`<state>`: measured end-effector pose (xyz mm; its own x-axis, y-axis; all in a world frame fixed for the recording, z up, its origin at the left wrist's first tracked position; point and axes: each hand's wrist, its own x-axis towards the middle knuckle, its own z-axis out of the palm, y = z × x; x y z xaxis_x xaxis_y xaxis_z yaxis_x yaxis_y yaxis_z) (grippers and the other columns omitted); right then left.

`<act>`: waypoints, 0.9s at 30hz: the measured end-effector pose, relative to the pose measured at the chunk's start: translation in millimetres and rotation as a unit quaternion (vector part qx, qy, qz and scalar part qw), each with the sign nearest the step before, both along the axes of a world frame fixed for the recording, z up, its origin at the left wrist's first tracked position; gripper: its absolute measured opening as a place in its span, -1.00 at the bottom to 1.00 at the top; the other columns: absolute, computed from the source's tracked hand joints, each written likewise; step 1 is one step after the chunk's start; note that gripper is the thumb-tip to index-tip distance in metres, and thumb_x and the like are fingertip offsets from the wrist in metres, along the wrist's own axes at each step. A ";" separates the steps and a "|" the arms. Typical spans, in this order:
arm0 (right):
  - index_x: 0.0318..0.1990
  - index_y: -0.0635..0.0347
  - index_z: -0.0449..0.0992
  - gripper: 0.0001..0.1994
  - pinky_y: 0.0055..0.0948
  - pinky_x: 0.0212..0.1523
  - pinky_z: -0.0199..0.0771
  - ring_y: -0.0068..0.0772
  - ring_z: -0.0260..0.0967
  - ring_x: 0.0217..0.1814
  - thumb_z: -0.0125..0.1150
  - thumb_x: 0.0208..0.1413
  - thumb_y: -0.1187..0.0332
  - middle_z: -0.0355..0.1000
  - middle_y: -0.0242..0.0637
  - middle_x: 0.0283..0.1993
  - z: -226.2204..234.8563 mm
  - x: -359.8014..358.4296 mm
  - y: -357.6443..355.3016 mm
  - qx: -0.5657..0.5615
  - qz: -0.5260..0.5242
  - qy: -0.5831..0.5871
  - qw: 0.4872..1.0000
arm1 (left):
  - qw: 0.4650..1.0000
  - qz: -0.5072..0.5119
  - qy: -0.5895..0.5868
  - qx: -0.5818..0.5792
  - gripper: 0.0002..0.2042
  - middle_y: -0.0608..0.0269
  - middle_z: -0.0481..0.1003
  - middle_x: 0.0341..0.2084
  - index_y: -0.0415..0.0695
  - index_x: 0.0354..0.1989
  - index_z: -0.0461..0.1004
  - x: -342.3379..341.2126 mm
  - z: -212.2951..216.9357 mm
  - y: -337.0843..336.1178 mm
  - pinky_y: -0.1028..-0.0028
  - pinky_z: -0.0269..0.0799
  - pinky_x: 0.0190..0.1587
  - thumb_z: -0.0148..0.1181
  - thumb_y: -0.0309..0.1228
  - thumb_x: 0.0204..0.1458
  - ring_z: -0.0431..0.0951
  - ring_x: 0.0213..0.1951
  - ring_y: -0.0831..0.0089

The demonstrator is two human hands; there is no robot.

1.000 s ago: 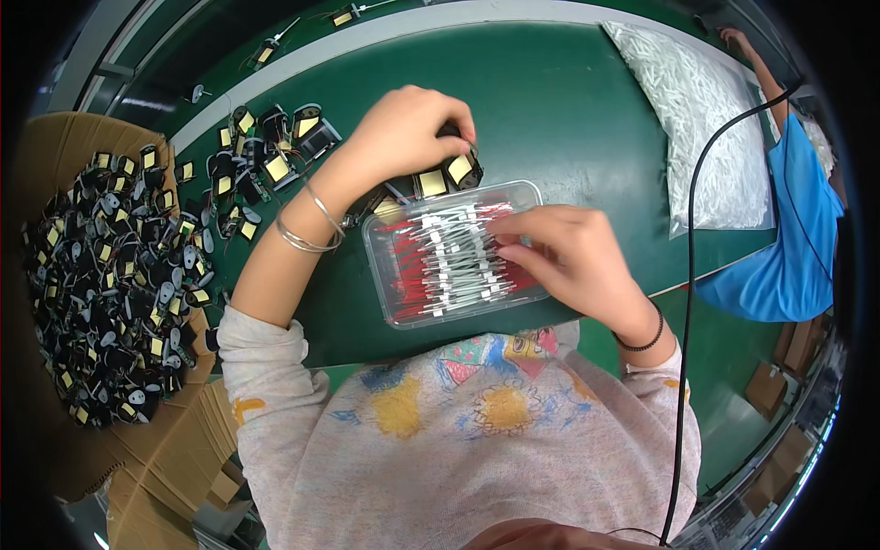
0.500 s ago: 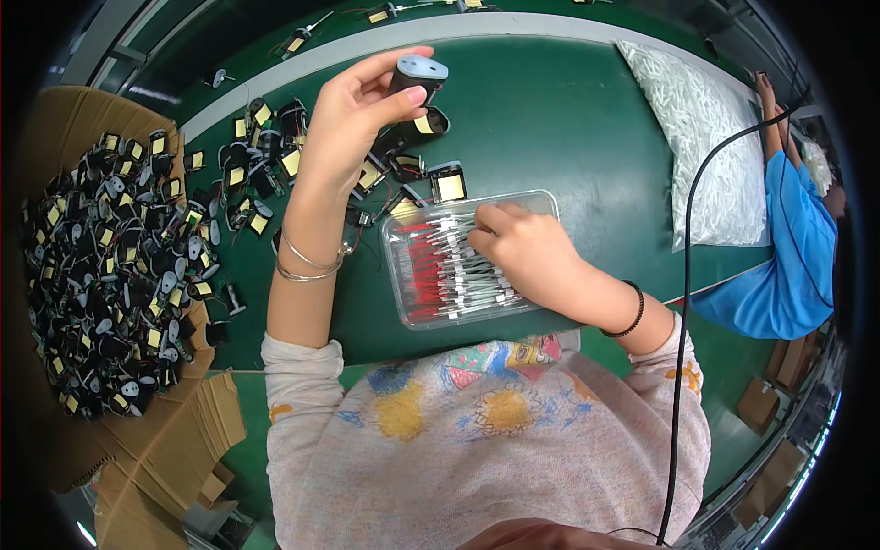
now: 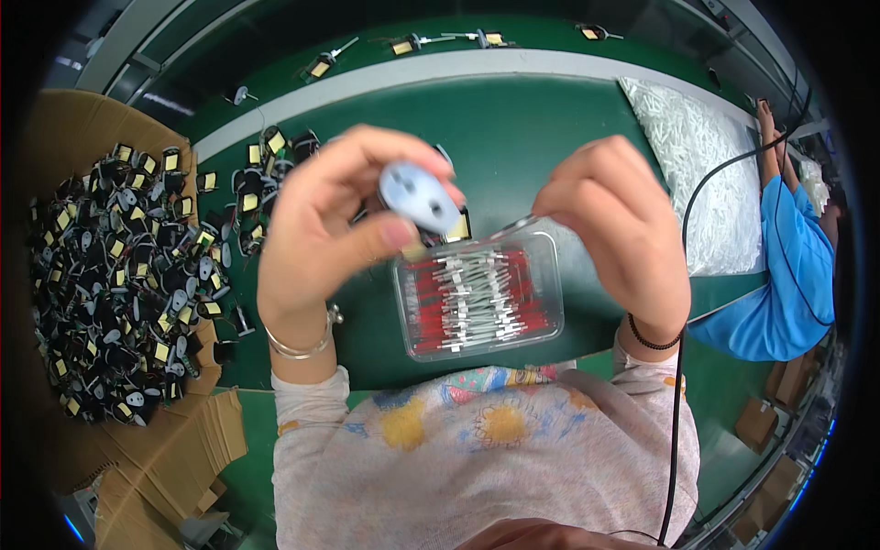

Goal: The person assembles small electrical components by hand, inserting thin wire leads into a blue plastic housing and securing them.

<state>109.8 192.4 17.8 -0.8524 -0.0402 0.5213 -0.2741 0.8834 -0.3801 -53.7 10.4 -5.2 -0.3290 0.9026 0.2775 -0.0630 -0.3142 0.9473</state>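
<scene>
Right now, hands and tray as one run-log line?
left hand: holds grey-capped part | right hand: pinches thin piece, blurred | clear tray: holds thin red and white pieces

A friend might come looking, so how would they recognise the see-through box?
On the green tabletop, look between the left hand and right hand, lower in the picture. A shallow, see-through box sits there, filled with thin red and white pieces. Unlike the clear bag at upper right, it is stiff-walled and shows red inside.

There is one held grey oval-faced part [image 3: 420,200], one clear rectangular plastic tray [image 3: 555,295], one large transparent bag of white pieces [image 3: 692,165] and one black beaded bracelet [image 3: 652,345].
</scene>
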 end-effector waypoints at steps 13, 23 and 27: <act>-0.31 0.30 0.46 -0.72 -0.42 -0.28 0.34 -0.28 0.36 -0.26 0.31 -0.30 0.56 0.42 -0.21 -0.32 -7.8 -21.2 0.0 -0.239 0.060 0.142 0.958 | 0.978 -0.004 0.206 -0.041 -0.61 0.21 0.44 -0.33 -0.21 -0.38 0.56 19.3 2.5 13.3 0.25 0.17 0.06 0.41 -0.21 -0.39 0.33 -0.02 0.18; -0.36 0.33 0.50 -0.83 -0.53 -0.37 0.43 -0.39 0.45 -0.39 0.24 -0.20 0.62 0.47 -0.20 -0.40 -4.5 -18.7 4.2 -0.291 0.130 0.068 0.945 | 0.969 -0.005 0.247 -0.023 -0.57 0.23 0.44 -0.32 -0.20 -0.37 0.57 17.2 4.1 14.1 0.21 0.09 0.10 0.39 -0.13 -0.37 0.33 -0.01 0.17; -0.31 0.35 0.52 -0.80 -0.53 -0.40 0.43 -0.39 0.45 -0.40 0.26 -0.20 0.61 0.49 -0.16 -0.37 -6.2 -16.2 -0.1 -0.344 0.115 0.066 0.929 | 0.972 -0.013 0.233 -0.025 -0.60 0.21 0.45 -0.31 -0.21 -0.36 0.57 17.9 4.3 13.9 0.23 0.11 0.10 0.39 -0.18 -0.37 0.34 -0.03 0.19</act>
<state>93.6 192.2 11.6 -0.7897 0.1680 0.5900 -0.5099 0.3550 -0.7836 -35.8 24.4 -0.9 -0.1559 0.9252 0.3460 0.3697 -0.2701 0.8890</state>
